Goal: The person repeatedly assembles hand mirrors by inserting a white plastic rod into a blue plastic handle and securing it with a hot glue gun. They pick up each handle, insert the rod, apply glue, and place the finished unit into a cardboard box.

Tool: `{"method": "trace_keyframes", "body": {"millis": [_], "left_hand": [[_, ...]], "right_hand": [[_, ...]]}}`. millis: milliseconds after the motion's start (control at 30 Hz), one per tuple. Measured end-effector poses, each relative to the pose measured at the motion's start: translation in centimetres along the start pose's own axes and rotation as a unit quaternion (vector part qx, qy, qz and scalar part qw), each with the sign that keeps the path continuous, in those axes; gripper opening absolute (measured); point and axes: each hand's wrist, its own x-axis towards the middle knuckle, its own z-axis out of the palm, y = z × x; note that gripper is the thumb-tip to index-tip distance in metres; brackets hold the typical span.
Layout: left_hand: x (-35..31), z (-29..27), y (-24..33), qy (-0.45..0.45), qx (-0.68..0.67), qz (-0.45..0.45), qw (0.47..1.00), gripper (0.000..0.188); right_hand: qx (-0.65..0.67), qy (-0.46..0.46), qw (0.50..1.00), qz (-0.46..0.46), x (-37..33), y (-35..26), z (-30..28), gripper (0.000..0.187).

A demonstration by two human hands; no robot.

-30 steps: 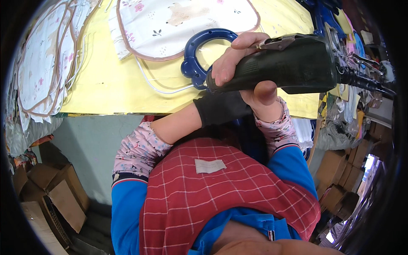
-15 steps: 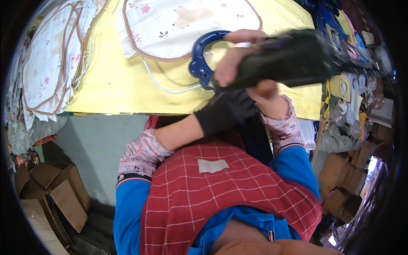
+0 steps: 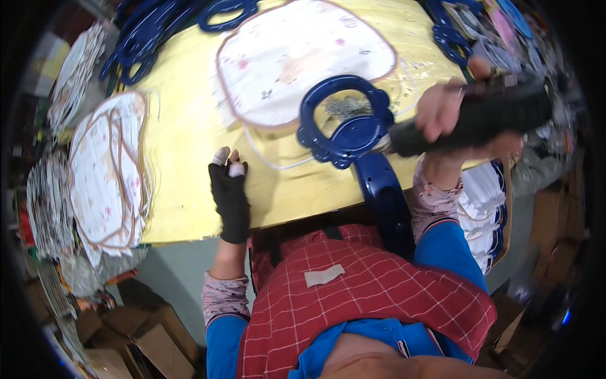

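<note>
A dark power screwdriver (image 3: 480, 117), blurred by motion, is in my right hand (image 3: 440, 112), its fingers wrapped round the body. Its tip points at the lower right edge of a blue plastic ring with a scalloped rim (image 3: 380, 104). From that ring a blue curved arm (image 3: 385, 189) runs over the table edge toward my lap. My left hand (image 3: 230, 196), in a black glove with bare or white-wrapped fingertips, rests over the yellow table left of the ring. Its fingers stretch forward, and I see nothing in them.
A white printed fabric piece with brown edging (image 3: 271, 69) lies beyond the ring, its white cord nearby. Similar pieces (image 3: 107, 170) are stacked at left. A pile of small metal bits (image 3: 348, 107) shows through the ring. More blue plastic parts (image 3: 142, 38) sit at the far edge.
My left hand has come away from under the tool and moved left. The screwdriver has moved right, off the blue ring, which now shows whole. The view has shifted too.
</note>
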Motion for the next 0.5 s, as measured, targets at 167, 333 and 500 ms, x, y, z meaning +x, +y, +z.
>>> {"method": "trace_keyframes", "body": {"millis": [167,333,500], "left_hand": [[9.9,-2.7,-3.0,-0.093,-0.197,-0.205,0.954,0.053],[16.1,-1.9,-4.7,-0.11,0.08,-0.127,0.983,0.04],[15.4,-2.2,-2.0,-0.018,0.036,0.112,0.993,0.038]], "right_hand": [[-0.347,0.437,0.825,0.09,-2.4,-7.2,-11.7,0.065],[-0.45,0.532,0.702,0.15,-6.8,-6.9,-19.3,0.057],[-0.763,0.406,0.475,0.165,-8.1,-8.7,-17.7,0.061]]}}
